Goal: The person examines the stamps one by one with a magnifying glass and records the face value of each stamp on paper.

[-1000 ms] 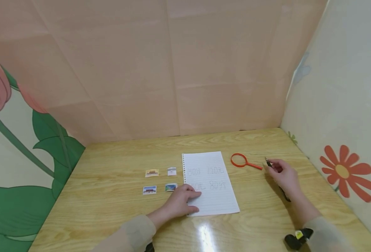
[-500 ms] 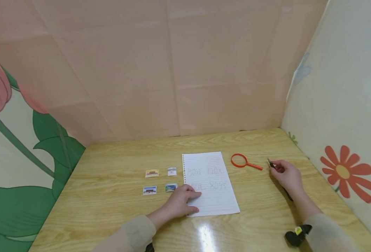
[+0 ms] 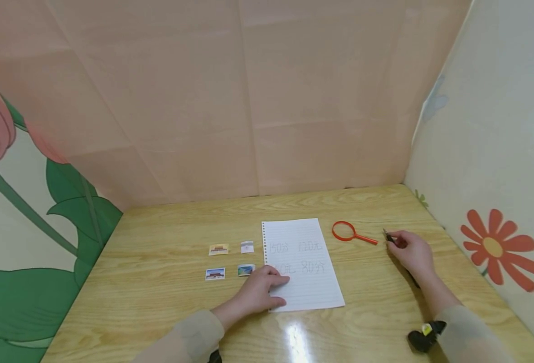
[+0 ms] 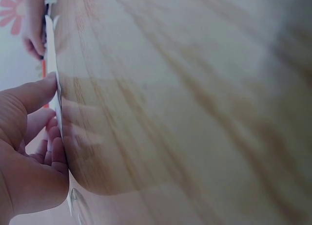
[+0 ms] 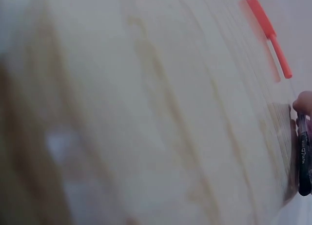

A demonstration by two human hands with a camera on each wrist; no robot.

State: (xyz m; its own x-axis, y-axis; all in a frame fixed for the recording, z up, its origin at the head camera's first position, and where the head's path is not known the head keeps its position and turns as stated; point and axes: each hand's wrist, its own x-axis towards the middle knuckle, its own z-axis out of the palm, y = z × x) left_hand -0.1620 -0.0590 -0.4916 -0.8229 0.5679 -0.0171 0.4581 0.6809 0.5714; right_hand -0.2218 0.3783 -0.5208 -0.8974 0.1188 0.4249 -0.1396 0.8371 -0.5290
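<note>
My left hand (image 3: 260, 290) rests on the lower left edge of a lined sheet of paper (image 3: 308, 292), thumb and fingers spread apart on it. Handwritten numbers and characters run across the sheet, some of them behind that hand. Over the table's right side, my right hand (image 3: 412, 253) pinches a black gel pen (image 3: 388, 237), its tip pointing away from me. The pen's dark barrel (image 5: 303, 161) shows at the right edge of the right wrist view. Just left of the pen lies a red magnifying glass (image 3: 365, 239).
Several stamps lie left of the paper: a yellow one (image 3: 218, 249), a pale one (image 3: 247, 246), a blue one (image 3: 215, 274), and a green-blue one (image 3: 246, 270) close to my left hand. Walls with a pink covering and painted flowers border the wooden table (image 3: 158, 302).
My right hand has shifted slightly right with the pen, then stayed almost still. My left hand and the paper have not visibly moved.
</note>
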